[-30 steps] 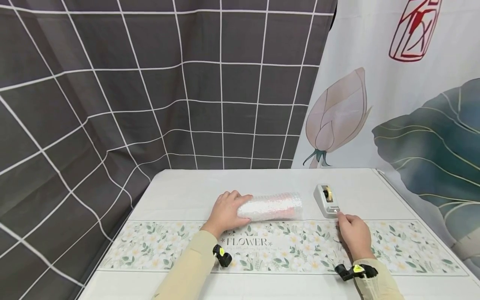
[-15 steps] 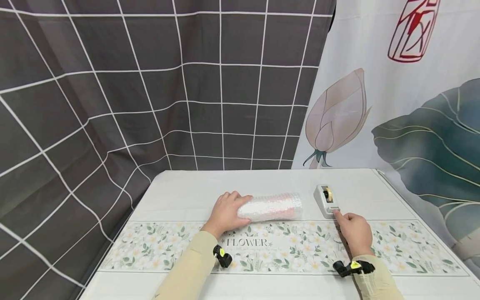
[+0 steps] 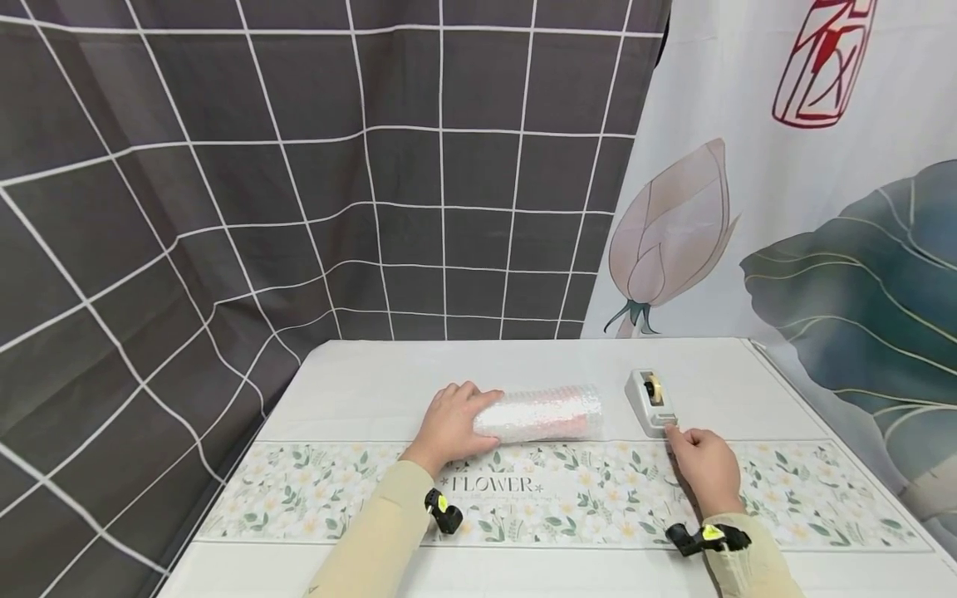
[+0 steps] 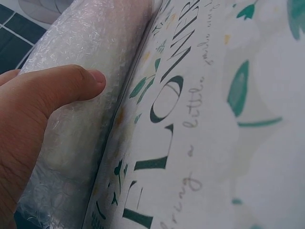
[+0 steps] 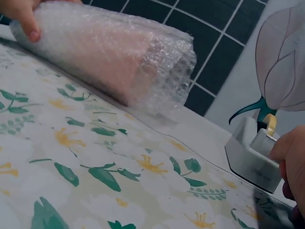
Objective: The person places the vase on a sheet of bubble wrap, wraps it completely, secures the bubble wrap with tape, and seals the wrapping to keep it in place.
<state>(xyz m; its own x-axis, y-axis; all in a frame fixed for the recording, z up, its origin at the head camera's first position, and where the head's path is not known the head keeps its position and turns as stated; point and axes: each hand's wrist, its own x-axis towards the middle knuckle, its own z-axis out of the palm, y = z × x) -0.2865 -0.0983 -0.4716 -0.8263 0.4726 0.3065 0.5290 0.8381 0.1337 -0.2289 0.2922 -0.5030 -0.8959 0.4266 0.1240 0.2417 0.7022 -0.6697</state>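
A bubble-wrapped roll [image 3: 549,414], pinkish inside at its right part, lies sideways on the table. My left hand [image 3: 449,423] grips its left end, fingers over the top and thumb along the near side. In the left wrist view that thumb [image 4: 71,83] presses on the bubble wrap [image 4: 76,138]. To the right stands a white tape dispenser [image 3: 645,403] with a small yellowish tape roll [image 3: 654,387]. At its near, cutter end my right hand [image 3: 706,469] has thumb and forefinger together, pinching at the tape's end; the clear tape itself hardly shows.
A white tablecloth [image 3: 389,374] with a floral band [image 3: 299,490] and the word FLOWER covers the table. Behind hangs a dark curtain with a white grid [image 3: 478,166]. To its right is a white curtain [image 3: 695,66] printed with a lotus bud. Both wrists carry small black cameras.
My right hand has shifted only slightly at the dispenser's cutter end. The left hand and the wrapped roll stay in place.
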